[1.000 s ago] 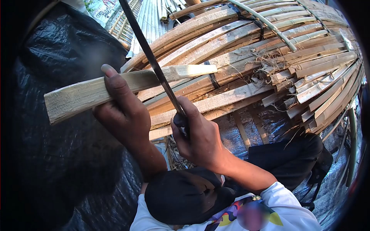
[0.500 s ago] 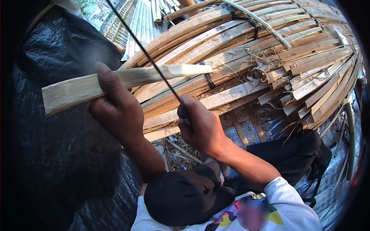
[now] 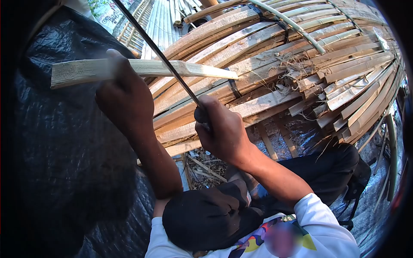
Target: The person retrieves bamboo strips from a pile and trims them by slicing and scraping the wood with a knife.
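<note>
My left hand (image 3: pixel 124 96) is closed around a pale split bamboo piece (image 3: pixel 79 72), thumb on top. The piece is broad at its left end and narrows toward the right, where its thin tip lies over the stacked strips. In my right hand (image 3: pixel 226 133) is the dark handle of a long knife (image 3: pixel 148 39), its fist wrapped round it. The blade rises toward the upper left, seen nearly edge-on, and crosses in front of the bamboo piece. Whether the edge touches the wood I cannot tell.
A large bundle of bamboo strips (image 3: pixel 258 38), bound with dark ties, spans the upper right. Loose fibres (image 3: pixel 297 71) cling to the cut ends. Dark plastic sheeting (image 3: pixel 64 142) covers the left side. Shavings (image 3: pixel 204 170) lie on the ground near my legs.
My left hand has raised the broad end of the bamboo piece, so it now slopes gently down to the right. My right hand and the knife have shifted slightly up.
</note>
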Tool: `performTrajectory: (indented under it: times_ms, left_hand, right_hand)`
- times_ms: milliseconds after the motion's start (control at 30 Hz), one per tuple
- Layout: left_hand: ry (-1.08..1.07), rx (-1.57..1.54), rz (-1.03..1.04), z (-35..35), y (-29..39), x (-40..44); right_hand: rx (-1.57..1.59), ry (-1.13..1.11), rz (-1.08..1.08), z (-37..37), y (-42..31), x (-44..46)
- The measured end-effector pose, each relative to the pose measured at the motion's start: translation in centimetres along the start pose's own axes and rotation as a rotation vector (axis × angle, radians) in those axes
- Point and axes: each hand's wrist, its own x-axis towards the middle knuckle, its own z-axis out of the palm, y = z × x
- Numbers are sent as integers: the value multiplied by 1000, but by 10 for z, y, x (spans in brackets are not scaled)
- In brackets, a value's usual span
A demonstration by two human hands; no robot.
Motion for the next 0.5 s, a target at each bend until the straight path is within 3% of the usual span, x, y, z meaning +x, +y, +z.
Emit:
performTrajectory:
  times_ms: [100, 233, 333, 400, 500]
  left_hand:
    - [-62, 86, 6, -1, 0, 6]
    - [45, 90, -27, 10, -15, 17]
    - [54, 118, 6, 14, -14, 21]
    - [-82, 93, -65, 10, 13, 20]
    - [-73, 129, 55, 18, 7, 32]
  right_hand:
    - [-144, 5, 38, 3, 11, 0]
    - [-255, -133, 341, -9, 53, -19]
    - [-236, -103, 280, -13, 45, -7]
    - [-183, -84, 225, -14, 18, 9]
    - [-65, -32, 98, -8, 2, 22]
